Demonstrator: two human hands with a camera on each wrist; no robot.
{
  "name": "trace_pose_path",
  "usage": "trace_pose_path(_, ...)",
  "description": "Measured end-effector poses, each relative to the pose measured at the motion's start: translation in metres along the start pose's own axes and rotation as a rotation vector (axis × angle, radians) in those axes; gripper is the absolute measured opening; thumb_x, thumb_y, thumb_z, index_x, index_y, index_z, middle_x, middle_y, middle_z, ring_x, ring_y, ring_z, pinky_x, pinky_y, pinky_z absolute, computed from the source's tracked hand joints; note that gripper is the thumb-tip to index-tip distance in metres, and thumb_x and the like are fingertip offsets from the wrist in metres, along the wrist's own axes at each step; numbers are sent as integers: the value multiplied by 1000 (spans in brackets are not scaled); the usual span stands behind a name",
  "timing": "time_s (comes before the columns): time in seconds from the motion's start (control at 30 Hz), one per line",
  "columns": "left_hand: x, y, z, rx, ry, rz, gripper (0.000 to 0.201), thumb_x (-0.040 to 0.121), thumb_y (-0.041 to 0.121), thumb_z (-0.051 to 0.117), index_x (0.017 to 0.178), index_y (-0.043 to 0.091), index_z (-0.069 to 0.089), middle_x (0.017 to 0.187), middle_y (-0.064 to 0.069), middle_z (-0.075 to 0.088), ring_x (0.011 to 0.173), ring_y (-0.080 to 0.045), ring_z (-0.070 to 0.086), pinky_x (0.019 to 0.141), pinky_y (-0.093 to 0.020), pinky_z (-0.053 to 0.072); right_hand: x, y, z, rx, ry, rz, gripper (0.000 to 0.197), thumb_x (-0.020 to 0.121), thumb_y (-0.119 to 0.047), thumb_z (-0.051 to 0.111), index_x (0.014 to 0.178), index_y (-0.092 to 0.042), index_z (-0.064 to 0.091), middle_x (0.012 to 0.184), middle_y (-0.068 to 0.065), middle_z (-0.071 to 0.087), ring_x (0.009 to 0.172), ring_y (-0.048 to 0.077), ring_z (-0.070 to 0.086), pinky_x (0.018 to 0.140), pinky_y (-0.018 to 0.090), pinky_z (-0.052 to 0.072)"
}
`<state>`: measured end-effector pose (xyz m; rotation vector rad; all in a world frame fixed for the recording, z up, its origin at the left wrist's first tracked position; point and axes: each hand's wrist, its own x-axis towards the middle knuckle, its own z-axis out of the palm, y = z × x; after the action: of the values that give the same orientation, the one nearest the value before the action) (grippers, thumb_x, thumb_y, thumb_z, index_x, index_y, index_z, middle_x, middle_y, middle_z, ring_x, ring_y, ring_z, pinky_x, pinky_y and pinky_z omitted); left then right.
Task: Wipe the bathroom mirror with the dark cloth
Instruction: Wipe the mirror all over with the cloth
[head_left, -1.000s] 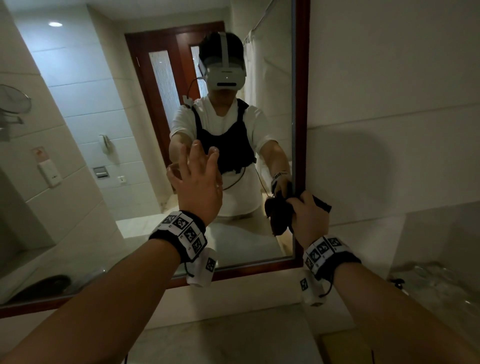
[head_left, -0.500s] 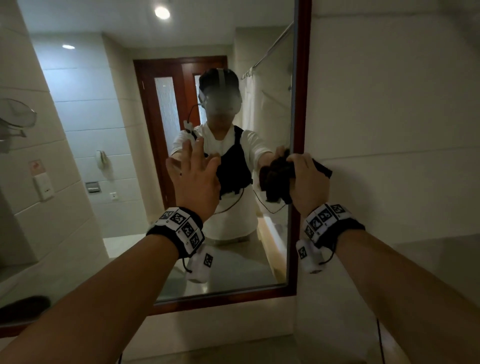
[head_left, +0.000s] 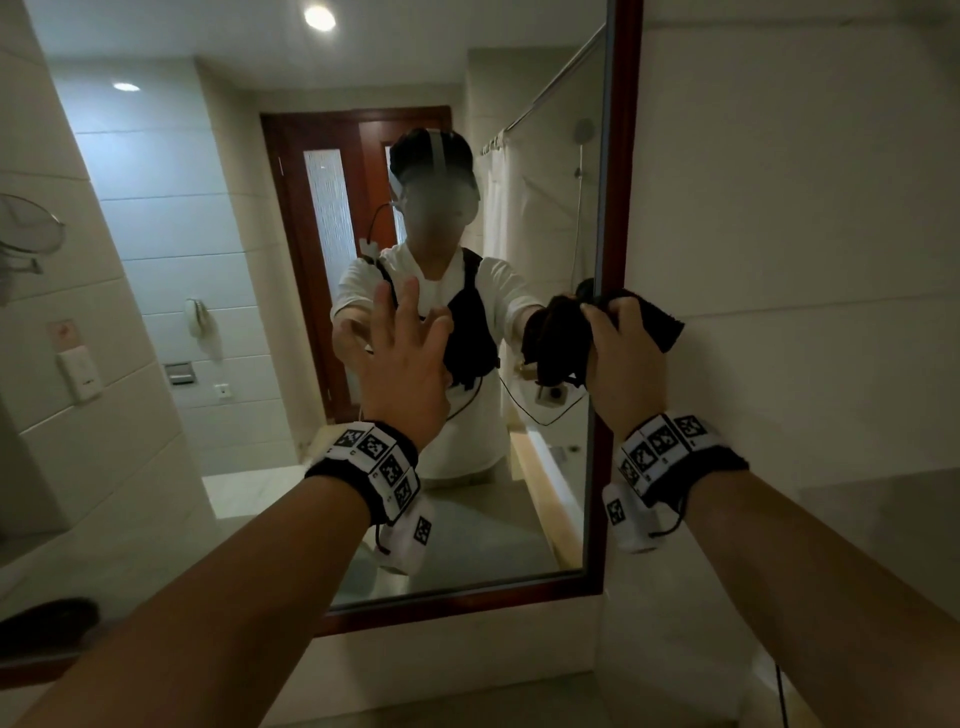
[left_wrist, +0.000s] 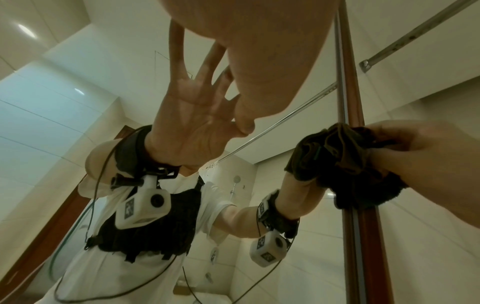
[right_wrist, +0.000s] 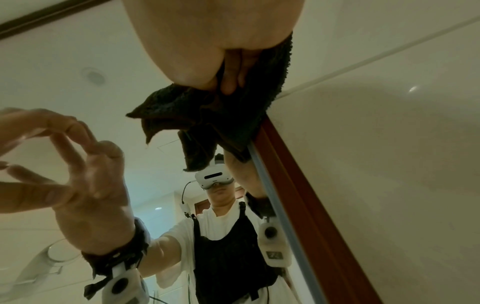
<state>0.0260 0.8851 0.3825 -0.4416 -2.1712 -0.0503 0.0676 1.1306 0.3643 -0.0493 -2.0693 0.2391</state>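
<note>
I have my right hand (head_left: 626, 364) curled around the dark cloth (head_left: 657, 322), bunched and pressed against the right edge of the mirror (head_left: 249, 260), so that it lies over the reddish wooden frame (head_left: 623, 156) and part of it sticks out onto the tiled wall (head_left: 805, 234). In the right wrist view my fingers (right_wrist: 231, 67) dig into the folds, but the heel of my palm hides most of the grip. My left hand (head_left: 402, 374) is flat, with fingers straight and spread, holding nothing; its fingertips meet their reflection on the glass, though I cannot tell how hard it presses. From the head view the cloth's real part and its reflection merge into one dark mass, so I cannot make out where one ends. The mirror's left part and top run out of view. At the lower left of the reflection sits a dark shape (head_left: 49, 618) that I cannot identify.
</note>
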Motion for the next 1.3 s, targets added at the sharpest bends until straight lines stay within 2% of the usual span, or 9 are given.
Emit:
trace_pose_path(0.23,-1,-6,-1,-38,-8,39,58,76,33,73,129,29,48,162,-12,12,148,-40,5,102,-73,23,-15,-2,1,24,10,-30,32,79,3,68,109,-5,59,112,16,55,85,33,61,60,32,49)
trace_pose_path(0.43,-1,-17,1,-64,-6,95,57,82,29,70,133,31,44,162,-11,8,149,-39,0,106,-72,18,-27,-2,1,-53,-87,-4,15,85,-1,66,97,-6,58,104,13,51,71,29,56,51,29,42)
trace_pose_path(0.6,-1,-19,3,-14,-13,97,69,79,43,72,139,33,38,161,-10,9,148,-38,6,105,-69,26,-43,-3,6,-78,-157,61,12,88,-5,63,100,-6,60,104,12,50,68,30,57,54,29,44)
trace_pose_path(0.73,-1,-18,5,-4,9,102,71,77,44,72,137,35,36,159,-10,13,147,-39,10,104,-69,26,-56,-1,13,-104,-240,111,18,89,-6,64,106,-7,60,109,12,50,71,32,58,57,32,50)
trace_pose_path(0.83,2,-18,4,-12,-6,97,72,75,43,74,136,34,36,158,-10,16,146,-40,12,104,-69,26,-60,1,14,-112,-260,83,24,84,-2,67,106,-7,60,109,13,51,70,32,58,55,29,44)
trace_pose_path(0.97,7,-18,-3,-79,14,88,67,75,35,74,134,27,42,153,-12,27,142,-39,21,102,-70,28,-49,3,10,-54,-194,6,21,77,4,66,94,-7,60,97,10,54,64,27,55,51,25,37)
trace_pose_path(1.1,21,-19,-19,-76,84,71,57,82,34,63,135,25,45,141,-12,41,127,-37,34,97,-62,34,-16,1,-3,-33,-116,-44,19,75,6,65,83,-9,57,89,6,51,60,22,50,48,24,33)
trace_pose_path(1.2,40,-14,-32,-28,80,39,50,86,38,57,133,25,47,136,-14,46,119,-38,43,92,-57,38,21,-2,-20,14,-36,-107,12,79,3,65,82,-8,62,90,6,55,64,21,55,53,23,39)
trace_pose_path(1.3,57,-5,-42,15,74,21,50,79,35,61,127,23,52,138,-14,44,120,-37,42,91,-54,38,73,-7,-39,99,84,-152,12,83,1,57,87,-6,65,93,7,57,74,20,57,63,28,48)
